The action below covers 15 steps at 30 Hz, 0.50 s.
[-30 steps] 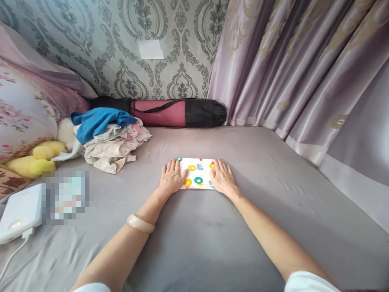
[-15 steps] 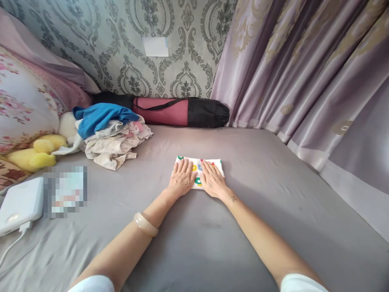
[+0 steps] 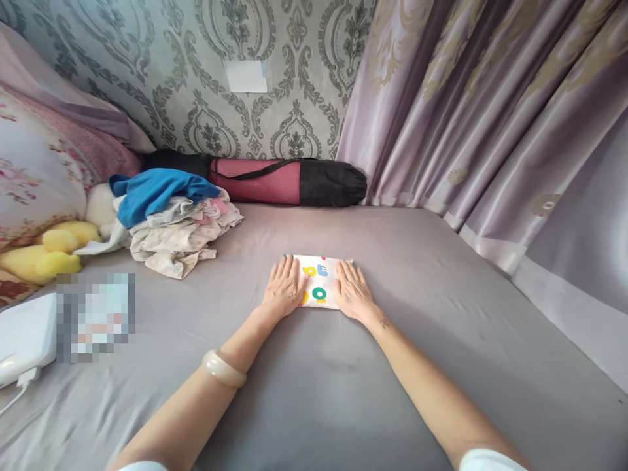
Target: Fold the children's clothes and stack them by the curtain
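Observation:
On the grey bed sheet [image 3: 314, 379] lies a folded white cloth [image 3: 330, 302], printed with yellow, green, blue and red shapes. It looks like a small folded garment, though its exact kind does not show. My left hand [image 3: 284, 288] rests flat over its left edge, fingers stretched away from me. Over the right edge lies my right hand [image 3: 354, 289], also flat with its fingers out. The cloth's printed middle shows between both hands; its two sides are hidden under them.
A heap of crumpled clothes with a blue garment [image 3: 157, 193] on top sits at the far left. Behind it lies a rolled mat in a pink and black bag [image 3: 265, 183]. At left are a yellow plush toy [image 3: 44, 255] and a white power bank [image 3: 29, 337] with a cable. Curtains [image 3: 441, 118] hang right.
My hands have slid apart, the left one leftward and the right one rightward, out to the cloth's edges. More of the printed middle shows. The view has shifted slightly.

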Each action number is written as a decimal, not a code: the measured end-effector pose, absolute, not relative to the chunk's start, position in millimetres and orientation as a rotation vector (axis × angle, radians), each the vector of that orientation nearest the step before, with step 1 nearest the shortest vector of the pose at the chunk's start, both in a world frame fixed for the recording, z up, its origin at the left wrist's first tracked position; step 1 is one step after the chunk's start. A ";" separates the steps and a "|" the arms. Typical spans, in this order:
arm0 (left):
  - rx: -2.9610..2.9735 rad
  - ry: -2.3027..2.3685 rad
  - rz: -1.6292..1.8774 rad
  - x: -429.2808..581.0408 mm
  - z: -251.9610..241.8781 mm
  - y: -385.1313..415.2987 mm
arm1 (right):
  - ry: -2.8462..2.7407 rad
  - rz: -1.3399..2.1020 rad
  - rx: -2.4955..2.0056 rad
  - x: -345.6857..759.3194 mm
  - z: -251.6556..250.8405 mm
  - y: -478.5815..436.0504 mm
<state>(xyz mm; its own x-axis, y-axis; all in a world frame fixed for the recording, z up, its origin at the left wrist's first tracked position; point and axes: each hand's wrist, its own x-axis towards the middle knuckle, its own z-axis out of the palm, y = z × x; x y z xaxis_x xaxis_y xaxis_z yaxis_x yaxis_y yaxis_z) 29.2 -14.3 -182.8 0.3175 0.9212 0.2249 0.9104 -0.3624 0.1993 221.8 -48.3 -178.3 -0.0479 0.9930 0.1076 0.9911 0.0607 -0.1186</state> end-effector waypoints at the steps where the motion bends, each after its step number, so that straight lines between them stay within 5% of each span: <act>1: 2.506 1.716 0.391 28.9 -186.1 -13.1 | -2.185 0.084 -2.074 223.6 -182.0 -47.4; 6: 2.436 1.668 0.366 24.1 -196.6 -7.2 | -2.188 0.208 -2.099 227.8 -187.4 -42.8; 15: 2.221 1.684 0.867 -1.9 -209.8 4.3 | -2.163 0.130 -1.888 209.1 -151.5 -63.9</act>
